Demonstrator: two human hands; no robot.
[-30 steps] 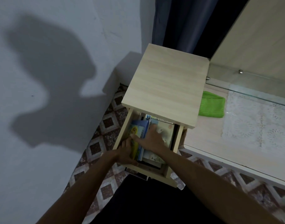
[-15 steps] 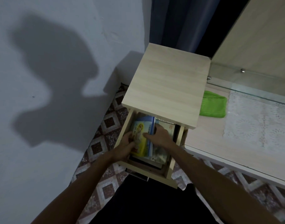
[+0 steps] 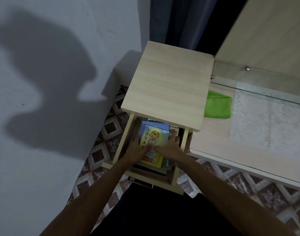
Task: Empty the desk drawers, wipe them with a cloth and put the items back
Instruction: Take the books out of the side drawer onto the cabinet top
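A grey plastered wall (image 3: 43, 167) fills the left side and carries a large dark shadow (image 3: 48, 79). Below it runs a floor of brown-and-white diamond-patterned tiles (image 3: 101, 147).

A pale wooden drawer (image 3: 123, 138) stands pulled out from under the light wood-grain cabinet top (image 3: 169, 86). Inside the drawer lies a stack of books (image 3: 164, 166). On top of the stack sits a yellow-and-blue booklet with black Chinese characters and a haloed figure on its cover (image 3: 154, 138); a plain blue book (image 3: 156, 126) shows just behind it.

The left hand (image 3: 136, 149) is at the booklet's left edge, its thumb lying on the cover and its fingers hidden down the side of the stack; it grasps the stack from the left. The right hand (image 3: 170, 146) lies on the right part of the cover, thumb on the cover near the left thumb and fingers curled over the right edge of the stack, grasping it from that side.

To the right, on the lower pale desk surface (image 3: 214, 137), a folded green cloth (image 3: 218, 107) lies just beside the cabinet top. A white lace mat (image 3: 268, 121) lies to the right of the cloth, partly under a clear glass shelf (image 3: 265, 86). A dark blue curtain (image 3: 179, 19) hangs behind the cabinet.
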